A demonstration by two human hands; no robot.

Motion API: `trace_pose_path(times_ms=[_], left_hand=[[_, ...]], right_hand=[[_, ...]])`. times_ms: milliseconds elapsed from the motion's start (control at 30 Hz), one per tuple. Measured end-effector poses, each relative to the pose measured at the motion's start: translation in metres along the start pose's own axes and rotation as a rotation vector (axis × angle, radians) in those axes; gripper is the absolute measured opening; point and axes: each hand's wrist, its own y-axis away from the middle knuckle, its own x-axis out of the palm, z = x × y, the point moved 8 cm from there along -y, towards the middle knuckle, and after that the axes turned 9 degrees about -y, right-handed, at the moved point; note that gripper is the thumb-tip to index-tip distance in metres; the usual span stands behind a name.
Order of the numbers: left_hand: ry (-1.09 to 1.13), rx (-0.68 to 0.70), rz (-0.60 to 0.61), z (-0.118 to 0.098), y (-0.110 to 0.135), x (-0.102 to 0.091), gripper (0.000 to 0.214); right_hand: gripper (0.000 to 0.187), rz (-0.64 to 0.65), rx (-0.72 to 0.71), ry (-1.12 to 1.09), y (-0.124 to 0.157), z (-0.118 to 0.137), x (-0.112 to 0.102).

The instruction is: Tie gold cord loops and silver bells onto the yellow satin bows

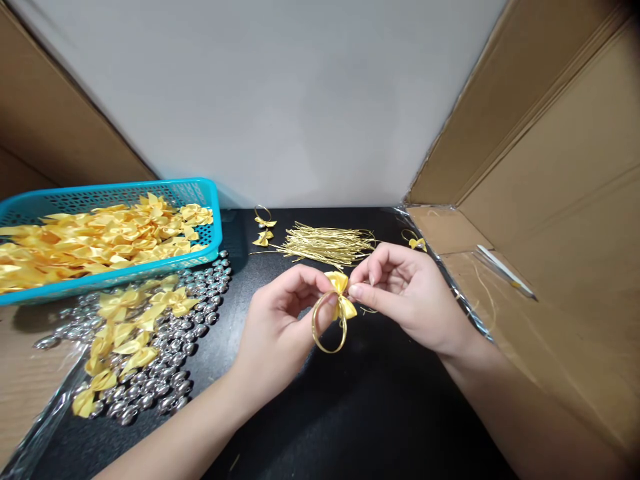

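Both hands meet over the black tabletop (350, 413) and pinch one small yellow ribbon bow (341, 293) between them. My left hand (280, 320) grips it from the left, fingers closed, and a gold cord loop (327, 327) hangs down from the bow around the left fingertip. My right hand (410, 293) pinches the bow's right side with thumb and forefinger. Just behind the hands lies a bundle of gold cords (327, 243).
A blue basket (213, 213) full of yellow bows stands at the left. In front of it lie loose yellow bows (130, 327) on a heap of silver beads (170, 367). Finished bows with loops (263, 227) lie at the back. A cardboard wall (560, 200) rises on the right.
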Motion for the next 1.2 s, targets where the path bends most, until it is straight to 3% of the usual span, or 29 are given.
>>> trace_pose_path(times_ms=[300,633,967,1200], left_hand=[[-0.012,-0.019,0.003,0.001,0.001,0.0,0.011],[0.043,-0.024,0.015,0.004,0.0,0.002,0.011],[0.05,-0.019,0.021,0.003,0.0,0.001,0.011],[0.04,0.013,-0.061,0.0,0.001,-0.001,0.013]], right_hand=[[0.034,0.002,-0.012,-0.04,-0.002,-0.001,-0.001],[0.034,0.091,0.102,-0.255,-0.007,-0.018,0.002],[0.038,0.088,0.193,-0.36,-0.007,-0.028,0.006],[0.039,0.062,0.195,-0.334,-0.007,-0.028,0.004]])
